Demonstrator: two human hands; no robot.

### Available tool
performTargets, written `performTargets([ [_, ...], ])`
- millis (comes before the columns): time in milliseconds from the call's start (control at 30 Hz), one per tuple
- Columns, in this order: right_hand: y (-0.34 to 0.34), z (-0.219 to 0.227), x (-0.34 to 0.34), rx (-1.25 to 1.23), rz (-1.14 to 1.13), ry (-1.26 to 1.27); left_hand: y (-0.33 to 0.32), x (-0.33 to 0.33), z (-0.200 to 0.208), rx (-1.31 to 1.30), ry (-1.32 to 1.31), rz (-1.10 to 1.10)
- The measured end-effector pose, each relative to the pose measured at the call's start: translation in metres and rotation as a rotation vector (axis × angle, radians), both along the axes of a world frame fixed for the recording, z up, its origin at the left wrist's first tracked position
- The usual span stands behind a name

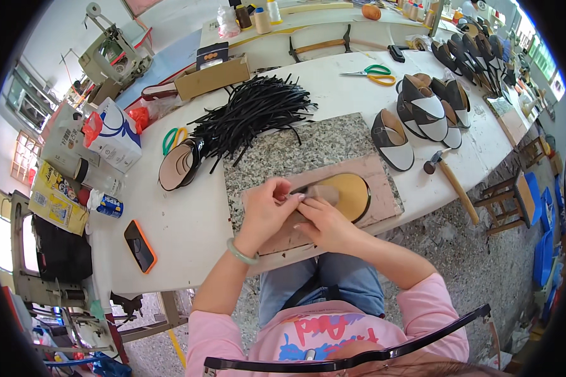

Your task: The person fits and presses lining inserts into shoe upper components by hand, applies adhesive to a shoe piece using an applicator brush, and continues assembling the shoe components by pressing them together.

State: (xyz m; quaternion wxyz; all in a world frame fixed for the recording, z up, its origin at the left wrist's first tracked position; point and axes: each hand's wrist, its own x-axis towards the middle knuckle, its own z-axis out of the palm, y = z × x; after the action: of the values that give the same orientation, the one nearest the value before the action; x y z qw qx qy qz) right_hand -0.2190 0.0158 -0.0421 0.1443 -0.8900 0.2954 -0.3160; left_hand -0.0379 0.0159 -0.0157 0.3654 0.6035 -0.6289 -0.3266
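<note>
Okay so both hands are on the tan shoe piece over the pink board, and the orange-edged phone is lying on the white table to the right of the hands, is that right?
Not quite: the head view shows the orange-edged phone lying on the white table to the left of the hands.
</note>
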Motion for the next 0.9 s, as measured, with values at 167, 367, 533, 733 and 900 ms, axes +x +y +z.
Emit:
performTargets([
  [167,0.013,0.002,0.002,1.095,-0.093,-0.645,0.02,-0.012,-0.022,-0.235,0.198,0.029],
  [367,0.025,-0.008,0.015,0.716,-0.232,-0.71,0.031,-0.051,-0.048,-0.274,0.325,0.22],
  [533,0.007,-0.007,0.012,0.735,-0.282,-0.765,0.021,-0.076,-0.009,-0.142,0.622,0.394],
  [733,-0.001,0.03,-0.009,0.327,-0.167,-0.363,-0.002,-0.05,0.026,-0.348,-0.031,0.319],
  [900,-0.002,0.024,-0.015,1.116,0.214,-1.224,-0.011,-0.038,0.054,0.199,1.257,0.241],
])
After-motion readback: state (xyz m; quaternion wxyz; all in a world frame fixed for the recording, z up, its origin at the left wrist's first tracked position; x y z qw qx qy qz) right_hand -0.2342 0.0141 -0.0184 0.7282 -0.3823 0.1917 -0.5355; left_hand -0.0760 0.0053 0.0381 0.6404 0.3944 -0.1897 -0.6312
